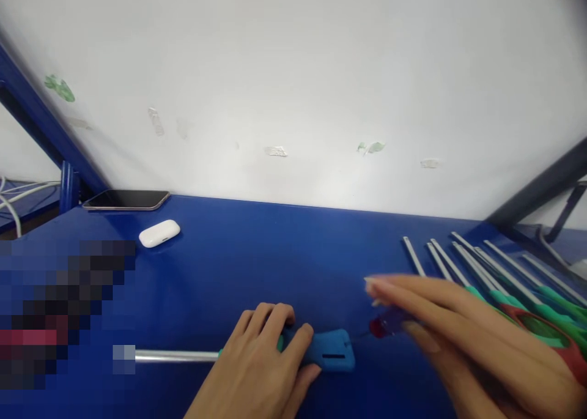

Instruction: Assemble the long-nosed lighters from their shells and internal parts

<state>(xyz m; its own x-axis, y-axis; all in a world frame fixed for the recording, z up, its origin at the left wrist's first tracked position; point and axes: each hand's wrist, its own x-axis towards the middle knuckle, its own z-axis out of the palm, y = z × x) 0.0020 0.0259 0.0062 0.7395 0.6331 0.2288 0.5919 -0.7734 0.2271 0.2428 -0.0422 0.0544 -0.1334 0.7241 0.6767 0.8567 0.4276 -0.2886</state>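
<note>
My left hand [261,367] is closed over a blue plastic handle [337,352] lying on the table, its slotted end showing past the thumb. A bit of green shows under the fingers. From the handle's left side a silver metal rod [178,356] runs out along the table. My right hand [477,339], smeared by motion, grips a screwdriver [389,322] with a clear purplish handle and a red collar. Its thin shaft points left at the handle's end; whether the tip touches it, I cannot tell.
Several metal rods with green handles [498,293] lie at the right, near red-and-green scissors [571,348]. A phone [128,200] and a white earbud case [159,233] rest at the back left. Behind the blue table [275,248] stands a white wall. The lower left is pixelated.
</note>
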